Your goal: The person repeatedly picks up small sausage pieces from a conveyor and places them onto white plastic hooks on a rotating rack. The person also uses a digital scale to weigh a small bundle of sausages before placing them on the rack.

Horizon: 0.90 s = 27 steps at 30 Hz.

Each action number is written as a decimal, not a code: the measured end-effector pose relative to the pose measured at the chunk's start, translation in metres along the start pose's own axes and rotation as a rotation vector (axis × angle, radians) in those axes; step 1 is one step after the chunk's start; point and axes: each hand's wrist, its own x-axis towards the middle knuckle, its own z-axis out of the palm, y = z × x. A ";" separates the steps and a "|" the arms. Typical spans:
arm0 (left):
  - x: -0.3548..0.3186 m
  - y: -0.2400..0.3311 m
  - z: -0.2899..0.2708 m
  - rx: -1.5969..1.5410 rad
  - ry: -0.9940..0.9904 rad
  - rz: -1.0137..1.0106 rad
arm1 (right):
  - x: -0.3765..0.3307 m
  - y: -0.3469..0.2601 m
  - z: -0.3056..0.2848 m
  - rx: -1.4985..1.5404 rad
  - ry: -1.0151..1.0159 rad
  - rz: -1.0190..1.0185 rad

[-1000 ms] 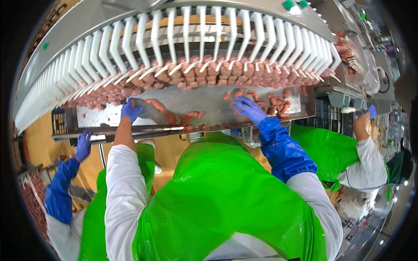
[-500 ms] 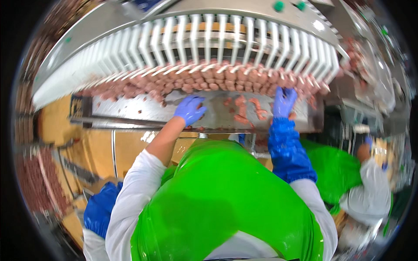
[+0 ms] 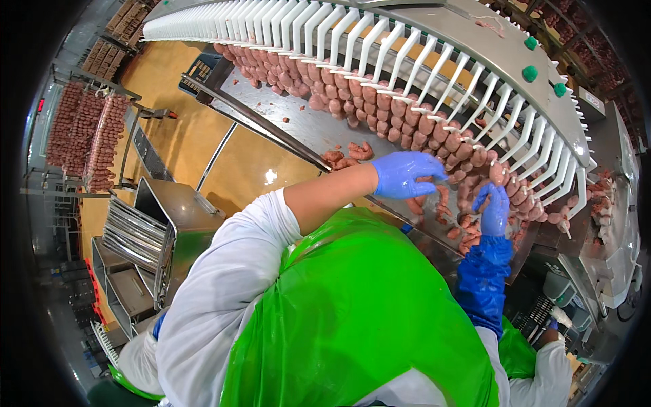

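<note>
Violet-blue gloves [image 3: 407, 175], a glossy green apron [image 3: 359, 305] and white sleeves [image 3: 224, 271] are being worn; a wrinkled blue oversleeve [image 3: 483, 281] is covering only the right side.

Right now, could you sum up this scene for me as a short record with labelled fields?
Left hand: over the metal tray, partly open, nothing visibly held
Right hand: fingers up at the hanging sausages; grip unclear
Hangers: row of white hooks above the tray
In tray: loose sausage pieces
Clothing: green apron, blue sleeve on right forearm
Far left: rack of sausages
</note>
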 end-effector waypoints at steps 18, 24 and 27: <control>0.034 -0.023 0.130 -0.094 -0.297 -0.102 | -0.022 0.053 0.052 -1.560 -0.258 -0.258; 0.052 0.007 0.109 -0.342 -0.311 -0.590 | 0.048 0.119 0.017 -1.468 0.003 0.006; 0.030 -0.006 0.113 -0.018 -0.306 -0.074 | 0.030 0.107 -0.073 -1.413 -0.084 0.388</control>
